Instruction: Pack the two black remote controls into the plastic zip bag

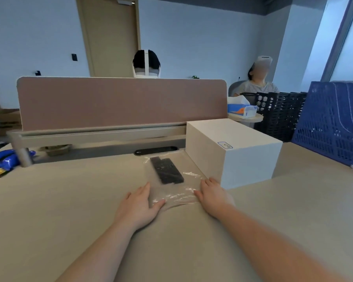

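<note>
Head view: at the centre of the frame a clear zip bag [172,189] lies flat on the beige desk [69,200]. Two black remotes [166,169] lie side by side in its upper part, seemingly inside it. The left hand [138,206] rests flat, fingers spread, on the bag's lower left edge, grasping nothing. The right hand [212,197] lies flat and open at the bag's right edge. Just right of the bag stands a white box [232,151], close to the right hand. A blue tray [332,121] leans at the right edge.
</note>
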Motion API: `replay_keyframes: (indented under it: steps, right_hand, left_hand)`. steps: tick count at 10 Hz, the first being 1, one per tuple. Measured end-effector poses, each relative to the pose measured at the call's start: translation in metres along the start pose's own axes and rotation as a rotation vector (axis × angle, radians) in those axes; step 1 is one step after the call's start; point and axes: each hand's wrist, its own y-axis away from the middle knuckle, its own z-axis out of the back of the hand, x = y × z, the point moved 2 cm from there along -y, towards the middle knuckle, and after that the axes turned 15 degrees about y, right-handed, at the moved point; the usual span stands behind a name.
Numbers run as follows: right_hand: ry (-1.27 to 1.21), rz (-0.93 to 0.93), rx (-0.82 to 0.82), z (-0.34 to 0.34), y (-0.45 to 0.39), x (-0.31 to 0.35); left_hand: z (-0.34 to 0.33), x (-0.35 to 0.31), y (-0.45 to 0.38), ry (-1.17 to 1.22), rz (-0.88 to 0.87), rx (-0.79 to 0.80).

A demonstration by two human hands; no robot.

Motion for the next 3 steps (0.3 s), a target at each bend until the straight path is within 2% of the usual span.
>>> replay_keyframes:
  steps: [2,3]
  right_hand:
    - [-0.043,-0.038,0.028,0.002,0.008,-0.001]
    - [-0.095,-0.024,-0.035,0.007,0.013,-0.002]
  left_hand:
    - [0.005,-0.004,0.016,-0.012,0.031,-0.004]
    - [0.008,-0.006,0.020,-0.023,0.025,-0.025]
